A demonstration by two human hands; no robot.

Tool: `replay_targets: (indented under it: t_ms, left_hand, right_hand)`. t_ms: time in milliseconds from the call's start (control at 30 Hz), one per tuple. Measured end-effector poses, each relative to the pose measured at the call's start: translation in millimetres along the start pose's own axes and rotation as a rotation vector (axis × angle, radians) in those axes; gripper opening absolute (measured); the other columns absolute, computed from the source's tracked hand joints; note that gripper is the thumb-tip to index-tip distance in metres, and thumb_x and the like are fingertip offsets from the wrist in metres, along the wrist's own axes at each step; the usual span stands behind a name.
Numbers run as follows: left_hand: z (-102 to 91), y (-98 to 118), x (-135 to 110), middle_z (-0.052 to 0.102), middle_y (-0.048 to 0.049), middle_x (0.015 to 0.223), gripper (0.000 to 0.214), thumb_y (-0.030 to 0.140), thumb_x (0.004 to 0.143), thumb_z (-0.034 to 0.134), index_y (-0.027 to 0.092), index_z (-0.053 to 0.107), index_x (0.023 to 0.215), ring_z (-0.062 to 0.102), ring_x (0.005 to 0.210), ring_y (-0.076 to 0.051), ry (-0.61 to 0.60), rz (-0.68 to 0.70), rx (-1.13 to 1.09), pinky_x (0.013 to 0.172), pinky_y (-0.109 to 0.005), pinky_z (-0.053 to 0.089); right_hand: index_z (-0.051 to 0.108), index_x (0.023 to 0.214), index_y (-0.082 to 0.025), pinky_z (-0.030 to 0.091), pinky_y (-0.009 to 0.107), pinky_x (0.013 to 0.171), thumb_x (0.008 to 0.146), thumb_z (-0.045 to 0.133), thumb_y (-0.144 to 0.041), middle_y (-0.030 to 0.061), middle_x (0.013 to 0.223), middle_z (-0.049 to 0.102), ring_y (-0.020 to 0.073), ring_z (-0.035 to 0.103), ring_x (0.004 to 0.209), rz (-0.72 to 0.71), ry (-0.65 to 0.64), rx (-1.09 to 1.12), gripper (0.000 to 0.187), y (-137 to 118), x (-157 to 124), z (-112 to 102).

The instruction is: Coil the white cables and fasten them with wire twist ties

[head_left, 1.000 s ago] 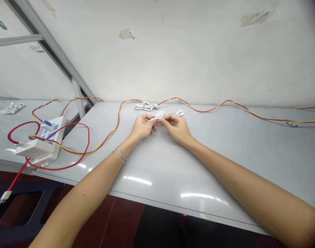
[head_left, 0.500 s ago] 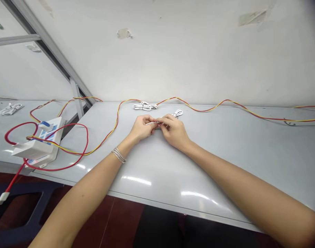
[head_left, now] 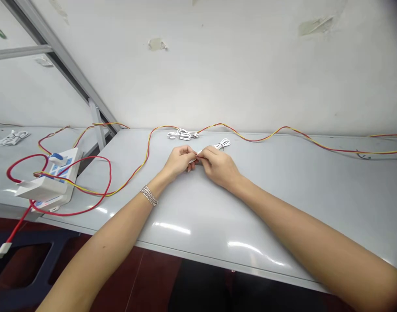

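Note:
My left hand point(head_left: 180, 160) and my right hand point(head_left: 219, 167) meet above the pale grey bench top point(head_left: 266, 203), fingertips close together. Both pinch a short length of white cable point(head_left: 200, 152), most of it hidden in my fingers. Just beyond my right hand lies a small white cable coil point(head_left: 223, 143); I cannot tell whether it joins the pinched piece. A bundled white cable point(head_left: 182, 135) sits farther back, beyond my left hand. A bracelet of thin silver strands point(head_left: 149, 196) circles my left wrist.
A twisted red-and-yellow wire point(head_left: 250, 139) snakes along the back of the bench. At left, a white box with blue markings point(head_left: 42, 188) is tangled in a red cable point(head_left: 109, 173). A bundled white cable point(head_left: 12, 138) lies on the farther bench, behind a grey metal frame point(head_left: 64, 60).
My hands have drawn closer together. The white cable loop held up a second ago has gone down into my fingers, and the view has shifted slightly.

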State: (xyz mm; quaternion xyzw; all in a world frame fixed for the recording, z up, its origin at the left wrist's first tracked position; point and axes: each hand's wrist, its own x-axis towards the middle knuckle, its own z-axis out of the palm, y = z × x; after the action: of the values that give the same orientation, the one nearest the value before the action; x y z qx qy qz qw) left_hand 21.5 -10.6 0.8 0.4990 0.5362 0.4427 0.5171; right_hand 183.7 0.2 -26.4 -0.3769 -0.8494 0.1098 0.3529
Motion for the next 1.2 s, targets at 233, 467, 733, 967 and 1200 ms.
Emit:
replay_targets:
  t_ms: [233, 467, 733, 967, 1200]
  left_hand:
    - [2.5, -5.1, 1.8, 0.065, -0.003, 0.065, 0.008, 0.016, 0.08, 0.063, 0.014, 0.056, 0.076, 0.061, 0.058, -0.012, -0.001, -0.021, -0.185, 0.057, -0.025, 0.047]
    - [-1.2, -11.9, 6.7, 0.073, -0.0039, 0.091, 0.049, 0.017, 0.061, 0.085, 0.015, 0.064, 0.105, 0.065, 0.079, -0.013, -0.023, 0.057, -0.324, 0.08, -0.03, 0.049]
    - [-2.3, -17.3, 9.1, 0.068, -0.0069, 0.097, 0.026, 0.023, 0.063, 0.083, 0.017, 0.077, 0.088, 0.063, 0.093, -0.021, 0.065, 0.356, 0.042, 0.086, -0.036, 0.051]
    - [-4.7, -15.2, 7.7, 0.067, -0.008, 0.096, 0.018, 0.015, 0.076, 0.066, 0.018, 0.081, 0.084, 0.062, 0.1, -0.021, 0.033, 0.403, 0.031, 0.096, -0.036, 0.05]
    - [-2.0, -17.3, 8.9, 0.064, -0.0082, 0.1, 0.022, 0.026, 0.066, 0.081, 0.015, 0.074, 0.084, 0.064, 0.093, -0.02, 0.043, 0.4, -0.028, 0.08, -0.033, 0.056]
  right_hand:
    - [0.057, 0.089, -0.019, 0.045, 0.033, 0.071, 0.093, 0.045, -0.017, 0.0105, 0.095, 0.065, 0.0212, 0.06, 0.082, 0.042, 0.104, 0.013, 0.012, -1.2, 1.5, 0.4]
    - [0.058, 0.083, -0.019, 0.048, 0.034, 0.074, 0.088, 0.051, -0.024, 0.0065, 0.084, 0.065, 0.0196, 0.06, 0.079, 0.143, 0.253, 0.235, 0.009, 6.9, 4.7, 5.3]
    - [0.064, 0.075, -0.016, 0.041, 0.026, 0.054, 0.074, 0.068, -0.037, 0.0004, 0.066, 0.062, 0.0113, 0.052, 0.053, 0.469, 0.089, 0.791, 0.021, 10.3, 14.1, -1.1]
    - [0.064, 0.07, -0.016, 0.04, 0.023, 0.045, 0.064, 0.079, -0.041, -0.001, 0.056, 0.06, 0.0097, 0.051, 0.047, 0.616, 0.071, 0.934, 0.03, 8.0, 16.3, -6.4]
    - [0.064, 0.066, -0.016, 0.042, 0.023, 0.044, 0.065, 0.08, -0.034, -0.0007, 0.055, 0.06, 0.0098, 0.051, 0.046, 0.646, 0.085, 0.95, 0.024, 8.3, 17.8, -8.0]
